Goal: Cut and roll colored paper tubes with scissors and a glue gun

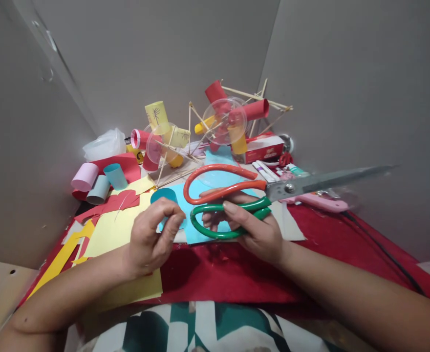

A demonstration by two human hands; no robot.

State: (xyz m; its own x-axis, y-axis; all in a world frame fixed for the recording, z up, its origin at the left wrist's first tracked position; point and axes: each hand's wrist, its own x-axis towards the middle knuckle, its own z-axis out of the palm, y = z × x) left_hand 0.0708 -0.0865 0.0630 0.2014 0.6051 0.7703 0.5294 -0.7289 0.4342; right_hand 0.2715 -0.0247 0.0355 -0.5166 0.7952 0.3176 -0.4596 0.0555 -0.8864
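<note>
My right hand [251, 227] is wrapped round the handles of a large pair of scissors [227, 189]. One handle loop is orange and the other green, and the closed metal blades point to the right. My left hand [156, 234] is closed, thumb against curled fingers; what it pinches, if anything, I cannot make out. Just behind that hand stands a blue paper tube [163, 195], partly hidden by it. Under the scissors lies light blue paper [196, 234], and pale yellow sheets [108, 234] lie beside my left wrist.
Two stick structures carry clear plastic discs [224, 120] with red and yellow paper tubes. More tubes, such as a pink one [85, 177], stand at the left. A red box [264, 149], markers and a pink glue gun [323, 202] with a black cord lie at the right.
</note>
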